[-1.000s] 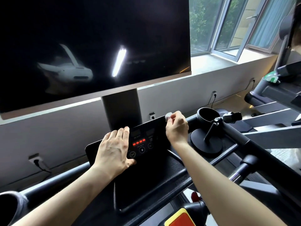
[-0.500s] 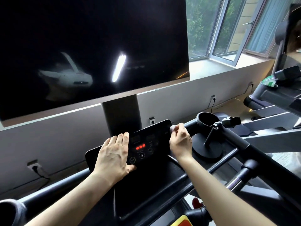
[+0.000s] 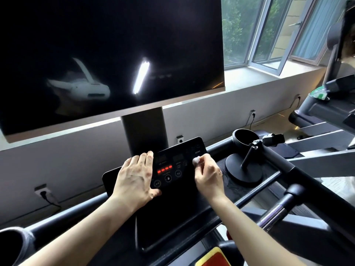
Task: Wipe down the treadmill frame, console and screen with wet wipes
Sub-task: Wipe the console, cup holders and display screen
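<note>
The treadmill's black console panel [image 3: 173, 160] tilts up toward me, with red lit digits and round buttons. My left hand [image 3: 135, 177] lies flat on its left half, fingers straight. My right hand [image 3: 208, 173] pinches a small balled white wet wipe [image 3: 196, 160] and presses it on the panel's right part. Above hangs the big dark screen [image 3: 115, 45] on a grey post [image 3: 145, 129]. The black frame handrail [image 3: 299, 173] runs down to the right.
A round cup holder [image 3: 243, 138] and a small stand with a disc base [image 3: 244, 169] sit right of the console. Another machine [image 3: 326, 112] stands at the far right. Wall sockets with plugged cables line the wall; an open window is behind.
My right hand has come down from the console's upper right corner onto the panel face, moving left with the wipe. My left hand stays flat in place.
</note>
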